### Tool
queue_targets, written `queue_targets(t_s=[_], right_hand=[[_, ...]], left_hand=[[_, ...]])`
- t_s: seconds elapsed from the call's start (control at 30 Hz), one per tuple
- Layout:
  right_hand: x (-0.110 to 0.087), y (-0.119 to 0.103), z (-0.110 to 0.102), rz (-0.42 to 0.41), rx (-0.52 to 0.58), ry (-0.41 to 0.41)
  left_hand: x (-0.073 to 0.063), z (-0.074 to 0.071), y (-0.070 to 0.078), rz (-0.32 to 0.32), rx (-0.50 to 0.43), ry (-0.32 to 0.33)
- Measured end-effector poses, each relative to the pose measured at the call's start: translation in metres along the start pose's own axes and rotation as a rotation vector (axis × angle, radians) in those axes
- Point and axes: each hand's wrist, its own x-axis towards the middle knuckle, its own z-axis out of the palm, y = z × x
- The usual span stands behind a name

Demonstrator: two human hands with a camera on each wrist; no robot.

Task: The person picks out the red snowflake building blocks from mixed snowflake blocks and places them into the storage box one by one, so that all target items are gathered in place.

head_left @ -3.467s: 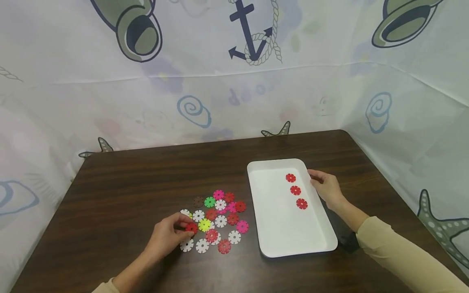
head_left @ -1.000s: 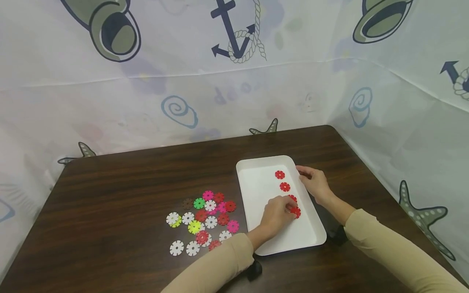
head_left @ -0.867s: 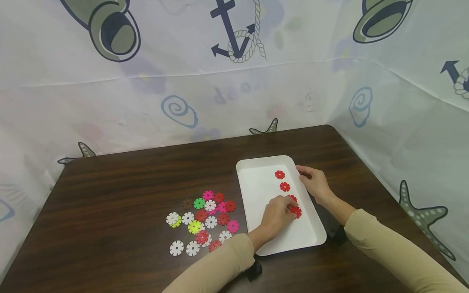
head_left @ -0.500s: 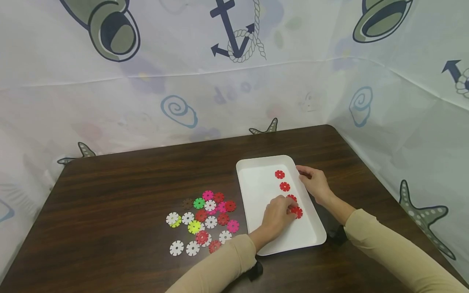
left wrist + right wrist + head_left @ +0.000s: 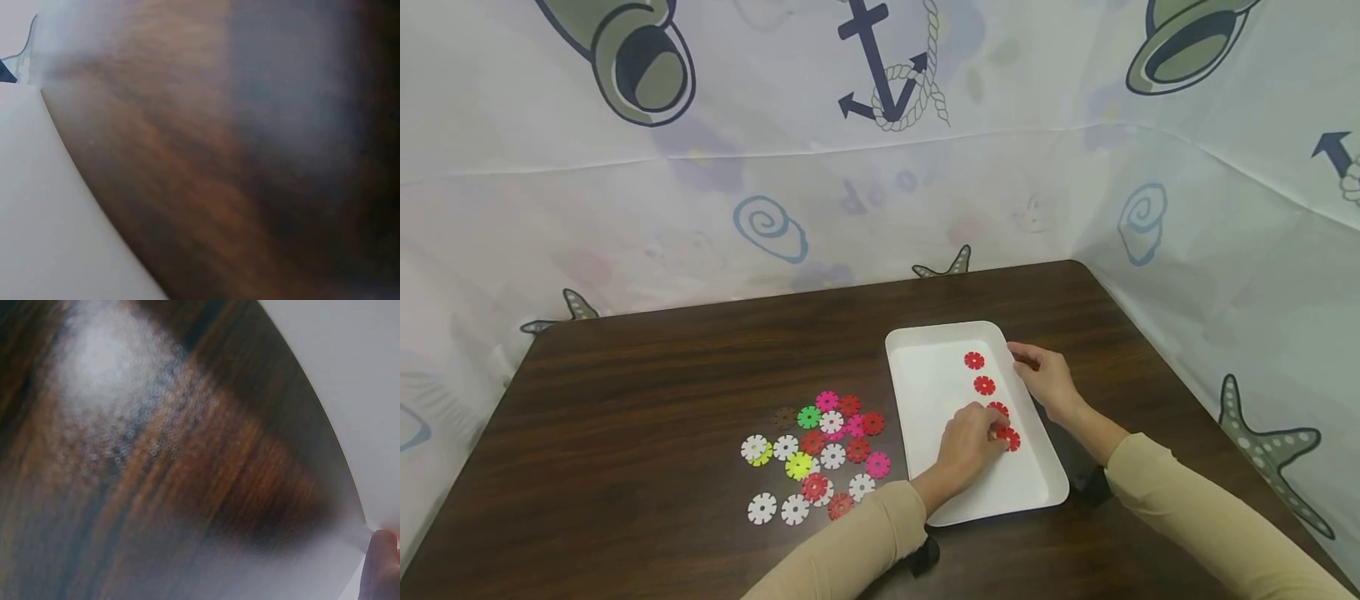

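Note:
My left hand [image 5: 967, 446] is over the white tray [image 5: 940, 383], thumb and fingertips at the edge of a red notched plastic disc [image 5: 1012, 440], pinching it low against the tray floor. Beyond it a column of red discs runs up the tray's right side: a far disc [image 5: 974, 360], a middle disc [image 5: 984, 385] and a nearer disc [image 5: 998, 408] partly covered by my fingers. My right hand [image 5: 1047, 379] grips the tray's right rim near the far corner. In the right wrist view a fingertip [image 5: 380, 562] shows at the rim; the left wrist view shows no fingers.
Left of the tray, a loose spread of notched discs lies on the dark wooden table [image 5: 647, 400]: white discs [image 5: 762, 508], a green disc [image 5: 808, 417], a yellow disc [image 5: 798, 466], pink discs [image 5: 877, 464] and more red discs [image 5: 872, 423]. A patterned cloth [image 5: 685, 225] hangs behind.
My left hand has carried a red disc from the loose spread rightward into the tray, below the other red discs. Over the last second it barely moves. My right hand stays at the rim.

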Motion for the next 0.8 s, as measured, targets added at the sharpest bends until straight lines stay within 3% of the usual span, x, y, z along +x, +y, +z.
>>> queue_targets(t_s=[0.8], right_hand=[[0.0016, 0.0033, 0.0004, -0.02, 0.01, -0.005]], left_hand=[[-0.0012, -0.0087, -0.0026, -0.027, -0.18, 0.003]])
